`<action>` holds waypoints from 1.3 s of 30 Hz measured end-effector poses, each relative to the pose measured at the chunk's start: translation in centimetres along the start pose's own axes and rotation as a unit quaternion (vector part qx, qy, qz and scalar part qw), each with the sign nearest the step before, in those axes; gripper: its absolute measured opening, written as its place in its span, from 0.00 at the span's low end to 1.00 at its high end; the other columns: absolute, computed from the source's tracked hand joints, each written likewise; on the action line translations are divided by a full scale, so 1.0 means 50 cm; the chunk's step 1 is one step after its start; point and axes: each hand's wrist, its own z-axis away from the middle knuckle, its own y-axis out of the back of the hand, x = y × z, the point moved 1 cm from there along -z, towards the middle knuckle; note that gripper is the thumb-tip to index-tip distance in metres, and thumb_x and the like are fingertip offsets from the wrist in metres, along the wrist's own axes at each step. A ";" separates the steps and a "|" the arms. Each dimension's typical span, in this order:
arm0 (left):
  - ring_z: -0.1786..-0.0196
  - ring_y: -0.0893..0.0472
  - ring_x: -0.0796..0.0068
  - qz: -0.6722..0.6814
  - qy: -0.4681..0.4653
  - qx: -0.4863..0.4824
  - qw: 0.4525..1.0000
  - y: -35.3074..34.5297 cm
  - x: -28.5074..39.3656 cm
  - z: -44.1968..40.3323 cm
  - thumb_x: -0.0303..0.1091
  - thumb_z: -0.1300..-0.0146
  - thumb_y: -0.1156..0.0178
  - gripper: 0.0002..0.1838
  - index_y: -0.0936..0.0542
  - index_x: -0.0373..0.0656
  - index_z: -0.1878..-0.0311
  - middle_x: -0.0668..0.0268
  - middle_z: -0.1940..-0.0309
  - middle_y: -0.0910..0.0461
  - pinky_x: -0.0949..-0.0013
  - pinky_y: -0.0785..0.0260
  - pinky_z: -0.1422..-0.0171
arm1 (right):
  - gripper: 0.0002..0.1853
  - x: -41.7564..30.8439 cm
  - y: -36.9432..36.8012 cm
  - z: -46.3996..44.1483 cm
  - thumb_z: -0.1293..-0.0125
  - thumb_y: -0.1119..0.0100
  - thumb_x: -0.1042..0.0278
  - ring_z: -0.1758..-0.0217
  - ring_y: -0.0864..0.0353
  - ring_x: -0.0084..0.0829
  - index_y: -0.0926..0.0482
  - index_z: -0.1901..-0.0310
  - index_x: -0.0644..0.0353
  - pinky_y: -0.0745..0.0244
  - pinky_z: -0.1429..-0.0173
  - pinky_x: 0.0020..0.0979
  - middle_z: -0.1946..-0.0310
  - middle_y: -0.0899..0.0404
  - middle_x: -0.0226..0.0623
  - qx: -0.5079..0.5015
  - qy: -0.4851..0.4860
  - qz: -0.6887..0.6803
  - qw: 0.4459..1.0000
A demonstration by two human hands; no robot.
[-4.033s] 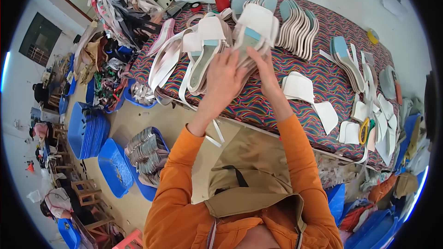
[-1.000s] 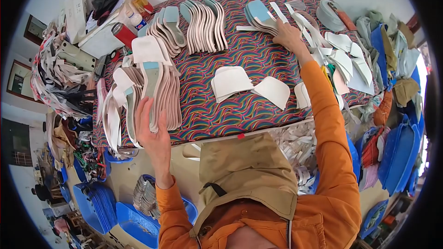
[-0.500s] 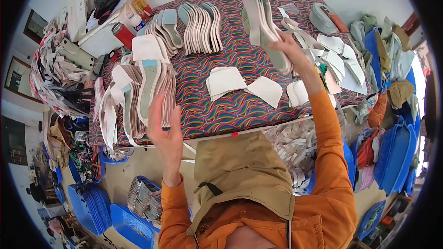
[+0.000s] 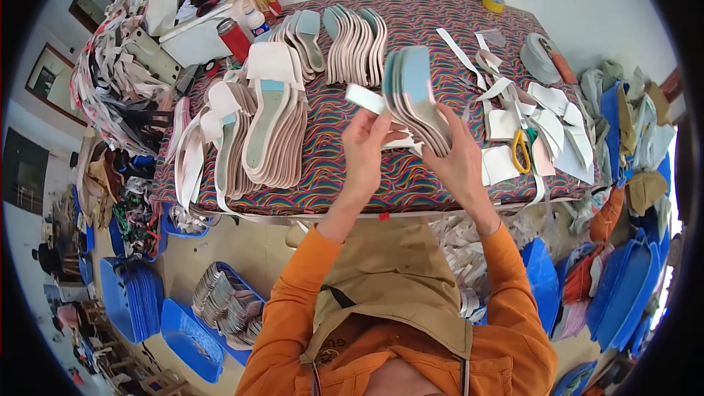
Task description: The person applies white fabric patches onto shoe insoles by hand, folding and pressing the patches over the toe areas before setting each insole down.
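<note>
A bundle of shoe insoles with blue heel ends stands tilted over the table. My right hand is closed around its lower right side. My left hand, at the bundle's left side, pinches a small white piece between thumb and fingers. White cut pieces lie partly hidden behind my hands. On the left is a stack of insoles topped by a white heel piece. Farther back stands another row of insoles.
Yellow-handled scissors lie among white scraps on the right. At the back right are a tape roll and a grey roll. A red can stands back left. Blue bins sit on the floor.
My right hand has brought the insole bundle left and nearer, turning its blue ends up. My left hand, open before, has moved right to the bundle and now holds a small white piece.
</note>
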 end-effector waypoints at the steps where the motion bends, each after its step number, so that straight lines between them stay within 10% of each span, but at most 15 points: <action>1: 0.50 0.15 0.67 -0.001 -0.002 0.002 1.000 -0.010 -0.011 -0.003 0.32 0.25 0.42 0.19 0.28 0.36 0.35 0.57 0.49 0.17 0.62 0.17 0.48 | 0.37 0.005 0.005 0.006 0.45 0.31 0.71 0.50 0.15 0.50 0.29 0.31 0.54 0.20 0.46 0.40 0.49 0.19 0.50 0.012 -0.021 0.019 1.000; 14: 0.56 0.12 0.59 0.086 0.074 0.043 0.993 -0.061 -0.111 -0.115 0.31 0.21 0.52 0.11 0.28 0.33 0.47 0.53 0.55 0.15 0.56 0.15 0.51 | 0.39 0.134 0.042 -0.008 0.46 0.31 0.72 0.49 0.15 0.47 0.31 0.29 0.51 0.20 0.46 0.41 0.46 0.21 0.50 0.060 -0.060 -0.114 0.990; 19: 0.53 0.13 0.54 0.099 0.085 0.149 0.980 -0.016 -0.102 -0.152 0.31 0.21 0.56 0.10 0.30 0.35 0.46 0.49 0.54 0.15 0.54 0.15 0.50 | 0.40 0.122 0.079 -0.026 0.47 0.29 0.71 0.51 0.15 0.47 0.31 0.29 0.50 0.20 0.49 0.42 0.48 0.22 0.48 0.121 -0.109 0.044 0.986; 23: 0.42 0.18 0.47 0.093 0.083 0.124 0.984 -0.024 -0.063 -0.128 0.31 0.20 0.55 0.12 0.29 0.33 0.44 0.43 0.46 0.19 0.46 0.23 0.33 | 0.42 0.151 0.080 -0.037 0.47 0.27 0.69 0.53 0.17 0.46 0.32 0.28 0.48 0.21 0.53 0.44 0.51 0.23 0.46 0.179 -0.033 0.207 0.961; 39: 0.45 0.15 0.50 0.173 0.177 -0.082 0.965 -0.059 -0.015 0.033 0.34 0.21 0.52 0.13 0.25 0.35 0.45 0.48 0.51 0.16 0.51 0.23 0.35 | 0.46 0.167 0.065 -0.088 0.45 0.26 0.63 0.51 0.18 0.50 0.38 0.25 0.49 0.22 0.51 0.45 0.50 0.23 0.49 0.128 -0.081 0.149 0.977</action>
